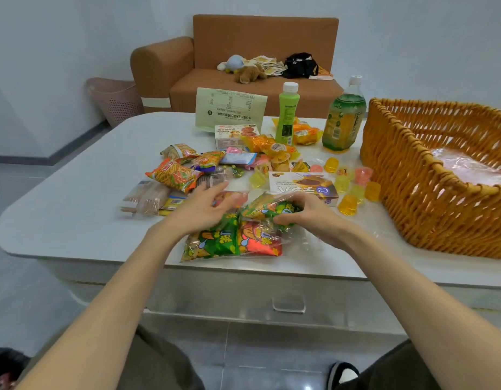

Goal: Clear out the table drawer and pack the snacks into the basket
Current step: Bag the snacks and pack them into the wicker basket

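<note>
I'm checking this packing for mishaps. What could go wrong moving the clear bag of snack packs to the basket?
The right hand grips only one end of the clear bag, so packs might slide or spill. Its path to the basket crosses loose jelly cups, which could get knocked off the table.

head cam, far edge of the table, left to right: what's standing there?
pale green flat packet → green bottle with white cap → yellow-green drink bottle → orange wicker basket
</note>
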`<state>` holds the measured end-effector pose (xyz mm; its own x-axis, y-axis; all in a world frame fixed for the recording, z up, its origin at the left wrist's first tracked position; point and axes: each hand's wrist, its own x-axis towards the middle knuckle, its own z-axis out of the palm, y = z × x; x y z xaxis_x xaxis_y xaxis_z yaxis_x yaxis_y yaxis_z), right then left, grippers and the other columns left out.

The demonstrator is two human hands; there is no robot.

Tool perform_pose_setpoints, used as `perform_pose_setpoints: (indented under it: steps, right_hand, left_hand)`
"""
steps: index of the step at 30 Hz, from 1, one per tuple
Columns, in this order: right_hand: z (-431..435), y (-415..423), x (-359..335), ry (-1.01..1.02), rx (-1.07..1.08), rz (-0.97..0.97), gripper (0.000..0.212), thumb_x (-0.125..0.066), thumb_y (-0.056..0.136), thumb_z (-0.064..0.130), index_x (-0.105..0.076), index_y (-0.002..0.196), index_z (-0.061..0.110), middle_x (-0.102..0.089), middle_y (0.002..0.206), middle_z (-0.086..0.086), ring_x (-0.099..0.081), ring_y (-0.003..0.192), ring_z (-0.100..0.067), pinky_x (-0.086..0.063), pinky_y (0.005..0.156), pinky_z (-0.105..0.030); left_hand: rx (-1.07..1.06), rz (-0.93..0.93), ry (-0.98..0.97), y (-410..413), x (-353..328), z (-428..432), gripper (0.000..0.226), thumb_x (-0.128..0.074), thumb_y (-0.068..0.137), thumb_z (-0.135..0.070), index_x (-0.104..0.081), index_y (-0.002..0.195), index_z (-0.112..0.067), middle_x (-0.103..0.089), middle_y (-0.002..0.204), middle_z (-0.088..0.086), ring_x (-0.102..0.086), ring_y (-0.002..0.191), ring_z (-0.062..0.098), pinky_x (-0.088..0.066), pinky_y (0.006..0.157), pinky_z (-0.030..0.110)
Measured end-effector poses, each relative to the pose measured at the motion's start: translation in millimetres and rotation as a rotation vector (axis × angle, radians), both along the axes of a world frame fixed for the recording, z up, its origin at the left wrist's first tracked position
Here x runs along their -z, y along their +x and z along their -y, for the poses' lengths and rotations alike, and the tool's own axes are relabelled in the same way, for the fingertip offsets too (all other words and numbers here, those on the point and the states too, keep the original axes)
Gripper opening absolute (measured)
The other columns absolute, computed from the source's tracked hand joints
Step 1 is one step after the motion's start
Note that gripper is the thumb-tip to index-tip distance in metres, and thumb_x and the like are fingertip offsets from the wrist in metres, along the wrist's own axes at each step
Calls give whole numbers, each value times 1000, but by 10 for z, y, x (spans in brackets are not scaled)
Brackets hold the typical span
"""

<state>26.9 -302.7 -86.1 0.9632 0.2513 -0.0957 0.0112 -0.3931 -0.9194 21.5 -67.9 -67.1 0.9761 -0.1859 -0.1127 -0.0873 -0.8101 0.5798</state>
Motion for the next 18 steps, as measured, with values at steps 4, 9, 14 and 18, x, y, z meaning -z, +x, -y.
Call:
perform_pose_setpoints:
  steps: [4, 9, 14, 18]
  right_hand:
    - [-57, 87, 113, 199, 204, -148, 66, -88, 59, 7, -57, 116, 5, -61, 121, -13, -63, 108, -25, -51, 93, -37]
    - [-28, 71, 83, 469, 376, -324, 27, -72, 78, -7, -59, 100, 2, -69, 81, -9, -68, 62, -10, -51, 49, -16]
    - [-71, 59, 52, 372, 416, -262, 17, -70, 79, -5, -70, 96, -1, -68, 82, -9, -61, 63, -15, -53, 48, -19]
    - [-137, 31, 0, 196, 418, -98, 25, -69, 78, -9, -70, 102, -2, -67, 83, -10, -58, 64, -11, -42, 42, -11]
  left_hand:
    - [66, -112, 15, 37, 11, -117, 67, -49, 94, -47, -20, 152, -28, -30, 154, -4, -35, 138, 18, -29, 101, 20]
    - [99, -126, -9, 60, 73, -218, 74, -56, 90, -48, -20, 152, -28, -25, 156, -7, -35, 138, 14, -31, 113, 33]
    - [129, -104, -28, 58, 80, -217, 76, -58, 89, -47, -21, 152, -26, -26, 157, -4, -32, 140, 14, -32, 113, 36]
    - [130, -90, -70, 40, 64, -195, 76, -62, 88, -42, -23, 152, -25, -28, 156, -5, -34, 139, 12, -33, 111, 29]
